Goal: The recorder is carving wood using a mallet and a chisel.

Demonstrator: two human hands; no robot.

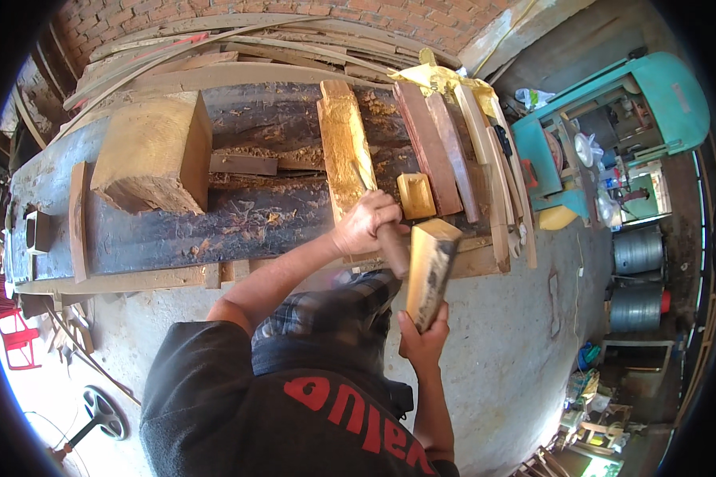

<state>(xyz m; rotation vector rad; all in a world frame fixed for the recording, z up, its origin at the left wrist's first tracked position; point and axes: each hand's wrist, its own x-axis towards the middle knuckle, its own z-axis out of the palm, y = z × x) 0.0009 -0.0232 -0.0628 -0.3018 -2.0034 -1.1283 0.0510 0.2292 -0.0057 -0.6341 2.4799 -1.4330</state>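
My left hand (pixel 367 222) is closed around a chisel (pixel 393 253), whose round wooden handle sticks out toward me. Its narrow blade points away, down onto a long yellowish board (pixel 342 143) with a rough, carved-looking surface. In my right hand (pixel 424 338) is a thick wooden block (pixel 432 270), pale on one side and dark-stained on the other, gripped at its lower end. The block's upper part is close beside the chisel handle; whether they touch I cannot tell. Just right of my left hand, a small hollowed wooden box (pixel 416 196) sits on the dark workbench (pixel 247 226).
A big squared timber block (pixel 147 151) stands on the bench at left. Reddish planks (pixel 428 151) and several strips lie to the right, near a yellow cloth (pixel 441 73). Beyond them is a teal band saw (pixel 676 103). Long boards (pixel 278 48) are stacked along the brick wall.
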